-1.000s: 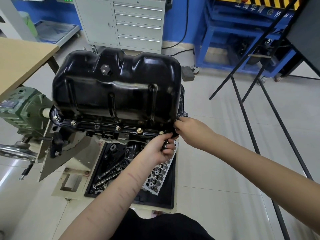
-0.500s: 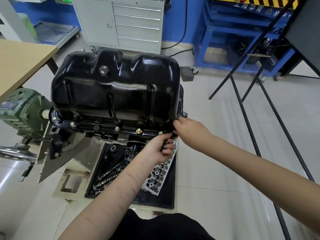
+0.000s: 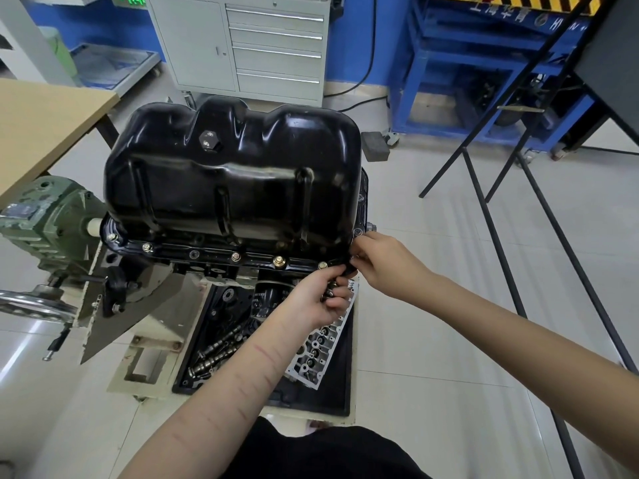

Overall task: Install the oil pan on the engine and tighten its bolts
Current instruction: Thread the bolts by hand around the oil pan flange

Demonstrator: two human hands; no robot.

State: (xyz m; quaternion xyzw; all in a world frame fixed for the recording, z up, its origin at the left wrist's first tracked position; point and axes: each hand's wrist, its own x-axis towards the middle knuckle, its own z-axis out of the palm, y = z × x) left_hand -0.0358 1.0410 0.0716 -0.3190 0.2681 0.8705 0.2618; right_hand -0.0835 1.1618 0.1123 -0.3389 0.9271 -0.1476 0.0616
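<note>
The glossy black oil pan sits upside up on the engine block, its flange facing me with several brass-coloured bolts set along it. At the flange's near right corner my right hand pinches a bolt with curled fingertips. Just below that corner my left hand is curled around several loose bolts. The corner bolt itself is hidden by my fingers.
A black floor tray under the engine holds a camshaft and a cylinder head. A green gearbox with a handwheel is at left, a wooden table behind it. Black stand legs cross the floor at right.
Both hands stay at the pan's near right corner; my right hand's fingers have shifted slightly at the bolt. The view has drifted a little.
</note>
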